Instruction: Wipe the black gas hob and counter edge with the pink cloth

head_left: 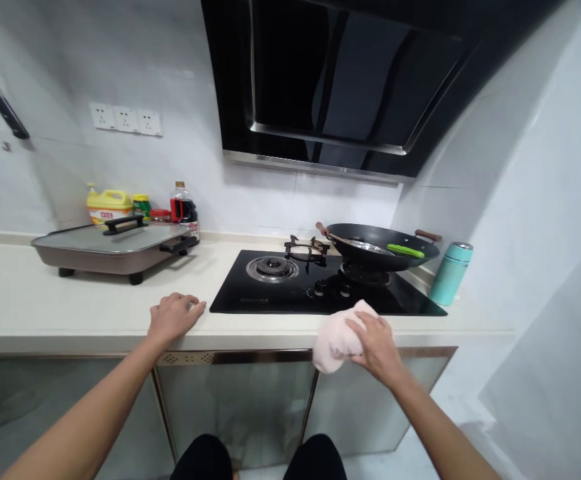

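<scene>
My right hand grips a bunched pale pink cloth at the front edge of the cream countertop, just in front of the black glass gas hob. My left hand rests palm down on the counter near its front edge, left of the hob, holding nothing. On the hob's right burner sits a black wok with a green-handled utensil inside. The left burner is bare.
An electric skillet with a glass lid stands at the left. Behind it are a yellow jug, small jars and a dark sauce bottle. A teal flask stands by the right wall. A black range hood hangs overhead.
</scene>
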A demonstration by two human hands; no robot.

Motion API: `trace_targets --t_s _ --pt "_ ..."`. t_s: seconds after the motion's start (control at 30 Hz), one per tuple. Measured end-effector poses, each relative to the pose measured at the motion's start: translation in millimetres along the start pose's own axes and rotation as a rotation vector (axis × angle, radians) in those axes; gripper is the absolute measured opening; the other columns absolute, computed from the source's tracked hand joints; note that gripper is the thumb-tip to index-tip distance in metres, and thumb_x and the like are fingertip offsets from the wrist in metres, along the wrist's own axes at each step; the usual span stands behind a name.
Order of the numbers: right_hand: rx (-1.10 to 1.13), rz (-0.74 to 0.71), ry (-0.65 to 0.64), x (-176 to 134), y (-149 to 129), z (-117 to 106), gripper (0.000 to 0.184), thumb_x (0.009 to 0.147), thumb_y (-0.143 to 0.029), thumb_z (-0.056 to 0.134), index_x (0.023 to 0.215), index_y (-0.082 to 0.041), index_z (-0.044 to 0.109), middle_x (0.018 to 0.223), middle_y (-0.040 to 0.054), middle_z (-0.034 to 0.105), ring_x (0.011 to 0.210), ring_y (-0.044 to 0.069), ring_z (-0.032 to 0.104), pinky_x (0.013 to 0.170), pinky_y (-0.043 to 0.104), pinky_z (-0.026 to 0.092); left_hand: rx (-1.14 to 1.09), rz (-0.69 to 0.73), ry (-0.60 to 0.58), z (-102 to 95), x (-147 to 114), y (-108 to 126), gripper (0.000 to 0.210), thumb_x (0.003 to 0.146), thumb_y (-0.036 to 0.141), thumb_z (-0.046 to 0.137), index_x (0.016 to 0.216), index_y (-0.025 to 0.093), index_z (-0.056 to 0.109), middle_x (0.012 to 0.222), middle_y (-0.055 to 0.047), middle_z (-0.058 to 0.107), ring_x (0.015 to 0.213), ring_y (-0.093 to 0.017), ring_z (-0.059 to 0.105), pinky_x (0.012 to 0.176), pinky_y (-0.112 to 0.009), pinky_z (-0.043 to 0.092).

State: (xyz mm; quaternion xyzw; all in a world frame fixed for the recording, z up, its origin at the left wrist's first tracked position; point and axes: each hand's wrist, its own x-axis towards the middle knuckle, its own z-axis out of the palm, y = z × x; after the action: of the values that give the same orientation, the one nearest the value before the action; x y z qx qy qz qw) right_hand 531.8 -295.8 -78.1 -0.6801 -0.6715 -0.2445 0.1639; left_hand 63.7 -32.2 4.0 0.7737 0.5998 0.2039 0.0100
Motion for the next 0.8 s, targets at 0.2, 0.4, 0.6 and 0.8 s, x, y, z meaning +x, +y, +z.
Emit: trace_targets --t_s 0.2,0.4,0.6,0.8 --pt "-0.123 0.368 -0.139 -39.8 121.5 -18.8 0.079 0.071 -0.032 0.074 0.146 -0.029 0.050 0.158 0.0145 0.046 0.147 0.036 0.041 0.119 0.069 0.024 0.025 0.013 0.002 -0.6 -0.1 3.2 0.060 0.088 0.063 0.044 0.119 0.025 0.077 0.134 -0.019 0.066 0.127 -0.042 0.055 0.108 -0.058 0.039" --pt "-0.121 0.522 -0.287 -34.4 151.4 -40.3 0.075 0.067 -0.018 0.066 0.141 -0.025 0.056 0.156 0.0164 0.048 0.142 0.036 0.047 0.110 0.058 0.040 0.043 -0.020 -0.038 -0.7 1.7 8.0 0.060 0.086 0.063 0.046 0.126 0.027 0.075 0.134 -0.018 0.064 0.130 -0.042 0.053 0.109 -0.059 0.038" --pt "-0.011 0.264 -0.257 0.9 47.9 -22.1 0.075 0.070 -0.012 0.060 0.144 -0.022 0.055 0.159 0.0148 0.047 0.144 0.032 0.045 0.116 0.049 0.036 0.041 -0.025 -0.031 1.6 4.9 8.8 0.061 0.084 0.062 0.047 0.128 0.029 0.075 0.133 -0.019 0.063 0.129 -0.045 0.052 0.108 -0.060 0.038" --pt "0.369 0.221 -0.135 45.4 17.6 -30.0 0.059 0.069 -0.015 0.054 0.126 -0.028 0.064 0.125 0.0029 0.072 0.113 0.022 0.067 0.100 0.033 0.050 0.045 0.007 -0.031 0.9 0.7 5.1 0.061 0.085 0.060 0.046 0.129 0.029 0.075 0.134 -0.018 0.064 0.130 -0.042 0.054 0.109 -0.058 0.039"
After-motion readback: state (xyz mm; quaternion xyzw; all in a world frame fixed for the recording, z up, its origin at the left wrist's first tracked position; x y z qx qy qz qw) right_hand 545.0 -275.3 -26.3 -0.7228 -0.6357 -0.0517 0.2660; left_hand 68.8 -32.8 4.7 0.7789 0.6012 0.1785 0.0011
